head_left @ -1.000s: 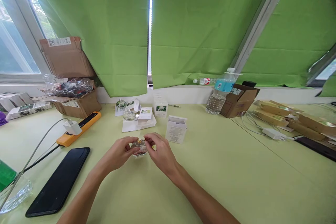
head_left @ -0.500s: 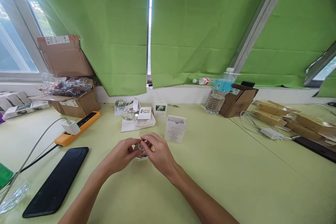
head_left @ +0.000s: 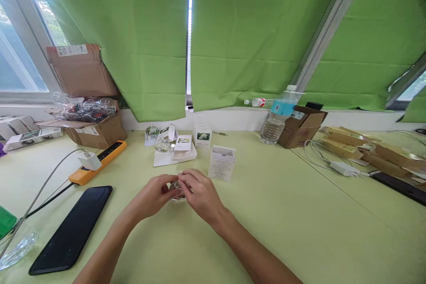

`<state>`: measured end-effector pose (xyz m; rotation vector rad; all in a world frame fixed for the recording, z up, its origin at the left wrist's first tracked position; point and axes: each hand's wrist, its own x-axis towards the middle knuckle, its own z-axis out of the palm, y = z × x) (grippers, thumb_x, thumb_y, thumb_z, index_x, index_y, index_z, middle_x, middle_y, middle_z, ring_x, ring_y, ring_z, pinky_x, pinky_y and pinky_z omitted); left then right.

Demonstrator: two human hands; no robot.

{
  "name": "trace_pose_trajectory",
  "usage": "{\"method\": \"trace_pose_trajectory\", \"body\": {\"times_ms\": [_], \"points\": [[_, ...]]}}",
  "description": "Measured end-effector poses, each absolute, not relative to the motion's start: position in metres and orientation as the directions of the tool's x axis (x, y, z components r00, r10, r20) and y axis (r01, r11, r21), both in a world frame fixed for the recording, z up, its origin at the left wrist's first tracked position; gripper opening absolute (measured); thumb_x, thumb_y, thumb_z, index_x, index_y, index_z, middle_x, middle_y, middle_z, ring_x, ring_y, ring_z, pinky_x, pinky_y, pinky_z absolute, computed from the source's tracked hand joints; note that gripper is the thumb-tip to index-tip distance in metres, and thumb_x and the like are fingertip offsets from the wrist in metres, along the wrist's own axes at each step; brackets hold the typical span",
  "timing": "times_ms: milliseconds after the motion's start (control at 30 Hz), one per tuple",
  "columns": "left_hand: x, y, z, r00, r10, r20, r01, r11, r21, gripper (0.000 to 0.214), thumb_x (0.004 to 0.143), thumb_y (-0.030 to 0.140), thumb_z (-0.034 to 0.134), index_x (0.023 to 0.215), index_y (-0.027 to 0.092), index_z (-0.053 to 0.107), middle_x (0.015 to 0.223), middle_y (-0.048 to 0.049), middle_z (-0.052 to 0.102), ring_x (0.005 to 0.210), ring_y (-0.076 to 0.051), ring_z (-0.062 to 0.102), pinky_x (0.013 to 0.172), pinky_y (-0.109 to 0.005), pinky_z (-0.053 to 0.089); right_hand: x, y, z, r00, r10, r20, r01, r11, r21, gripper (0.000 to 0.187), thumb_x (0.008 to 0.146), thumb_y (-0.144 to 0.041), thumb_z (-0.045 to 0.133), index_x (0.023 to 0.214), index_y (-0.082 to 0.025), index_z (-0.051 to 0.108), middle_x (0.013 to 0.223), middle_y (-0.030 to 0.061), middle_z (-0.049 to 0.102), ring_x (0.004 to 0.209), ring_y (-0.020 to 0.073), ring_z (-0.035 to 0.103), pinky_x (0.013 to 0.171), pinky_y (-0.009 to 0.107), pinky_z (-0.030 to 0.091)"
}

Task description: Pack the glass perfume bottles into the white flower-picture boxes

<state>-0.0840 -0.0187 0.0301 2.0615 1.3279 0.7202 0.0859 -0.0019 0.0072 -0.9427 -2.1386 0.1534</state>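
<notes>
A small round clear glass vessel (head_left: 177,192) stands on the table and is partly hidden by my fingers. My left hand (head_left: 158,194) is closed around its left side, thumb in front and fingers behind. Over its top, my right hand (head_left: 201,194) pinches with thumb and fingertips together; what lies between them is too small to make out. Just beyond the right hand stands an open white carton (head_left: 222,164) with printed text. Behind lie another round clear glass vessel (head_left: 163,145) and a small white box with a picture (head_left: 183,144).
White boxes (head_left: 203,137) stand in a row at the back. To the left are a black phone (head_left: 71,230), an orange power strip (head_left: 111,154) and a cardboard box (head_left: 96,135) of clear plastic. A large water bottle (head_left: 274,126) and flat cardboard pieces (head_left: 382,153) are at the right.
My right hand's fingertips have shifted slightly at the top of the glass vessel. The left hand stays in place, and nothing else has visibly moved.
</notes>
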Motion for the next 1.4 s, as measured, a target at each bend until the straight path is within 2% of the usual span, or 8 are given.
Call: {"method": "trace_pose_trajectory", "body": {"times_ms": [433,633,700,900,1000,1100,1300,1400], "points": [[-0.085,-0.018,0.027,0.361,0.924,0.127,0.613,-0.338,0.714,0.016,0.084,0.031,0.046,0.082,0.02,0.058,0.078,-0.001,0.063,0.064,-0.015,0.056,0.059,-0.023,0.042,0.076,-0.008,0.013,-0.536,0.669,0.515,0.709,0.688,-0.157,0.021,0.092,-0.014,0.042,0.101,-0.015,0.061,0.093,0.0107,0.062,0.092,0.0227,0.056,0.079,0.034,0.047],[-0.084,-0.019,0.029,0.36,0.925,0.119,0.606,-0.329,0.724,0.017,0.085,0.033,0.047,0.083,0.02,0.058,0.08,-0.0009,0.064,0.065,-0.015,0.056,0.059,-0.022,0.042,0.075,-0.006,0.012,-0.455,0.705,0.544,0.701,0.66,-0.27,0.019,0.092,-0.013,0.043,0.089,-0.016,0.061,0.086,0.0068,0.061,0.082,0.0174,0.056,0.073,0.028,0.047],[-0.084,-0.019,0.028,0.361,0.925,0.121,0.601,-0.33,0.728,0.017,0.085,0.033,0.047,0.084,0.02,0.059,0.08,-0.0008,0.064,0.065,-0.014,0.056,0.059,-0.022,0.042,0.075,-0.005,0.011,-0.446,0.698,0.56,0.698,0.663,-0.269,0.018,0.092,-0.013,0.044,0.087,-0.016,0.061,0.084,0.0058,0.06,0.08,0.0165,0.056,0.072,0.027,0.047],[-0.085,-0.017,0.026,0.376,0.919,0.115,0.608,-0.338,0.719,0.014,0.086,0.03,0.046,0.084,0.021,0.057,0.08,0.0005,0.063,0.065,-0.014,0.055,0.059,-0.022,0.041,0.071,-0.009,0.006,-0.539,0.633,0.555,0.749,0.662,-0.027,0.016,0.087,-0.008,0.047,0.094,-0.013,0.061,0.087,0.0089,0.06,0.081,0.0209,0.054,0.068,0.032,0.047],[-0.085,-0.018,0.027,0.373,0.921,0.111,0.611,-0.334,0.718,0.014,0.086,0.031,0.047,0.084,0.021,0.057,0.081,0.0001,0.063,0.065,-0.014,0.055,0.059,-0.022,0.041,0.069,-0.011,0.006,-0.55,0.625,0.553,0.763,0.645,0.029,0.018,0.083,-0.004,0.049,0.094,-0.012,0.06,0.088,0.0098,0.06,0.08,0.0215,0.054,0.064,0.031,0.047],[-0.085,-0.018,0.027,0.368,0.923,0.11,0.61,-0.329,0.721,0.014,0.086,0.031,0.048,0.084,0.021,0.057,0.081,0.0,0.063,0.064,-0.014,0.055,0.058,-0.022,0.041,0.07,-0.01,0.006,-0.543,0.626,0.559,0.762,0.648,0.014,0.017,0.084,-0.005,0.049,0.094,-0.013,0.06,0.088,0.0094,0.06,0.08,0.0214,0.055,0.064,0.031,0.047],[-0.086,-0.017,0.026,0.37,0.92,0.132,0.605,-0.346,0.717,0.016,0.086,0.033,0.047,0.086,0.021,0.059,0.081,-0.0005,0.063,0.065,-0.014,0.056,0.06,-0.023,0.042,0.076,-0.008,0.006,-0.459,0.669,0.585,0.731,0.658,-0.18,0.014,0.092,-0.014,0.045,0.096,-0.017,0.058,0.087,0.0056,0.064,0.083,0.0192,0.058,0.072,0.03,0.047],[-0.086,-0.016,0.026,0.377,0.916,0.14,0.603,-0.357,0.714,0.015,0.087,0.032,0.048,0.088,0.022,0.059,0.084,-0.0001,0.064,0.065,-0.014,0.055,0.06,-0.023,0.041,0.077,-0.009,0.006,-0.441,0.671,0.596,0.716,0.664,-0.217,0.016,0.094,-0.016,0.043,0.099,-0.018,0.058,0.09,0.0056,0.065,0.086,0.0192,0.06,0.074,0.03,0.047]]}}
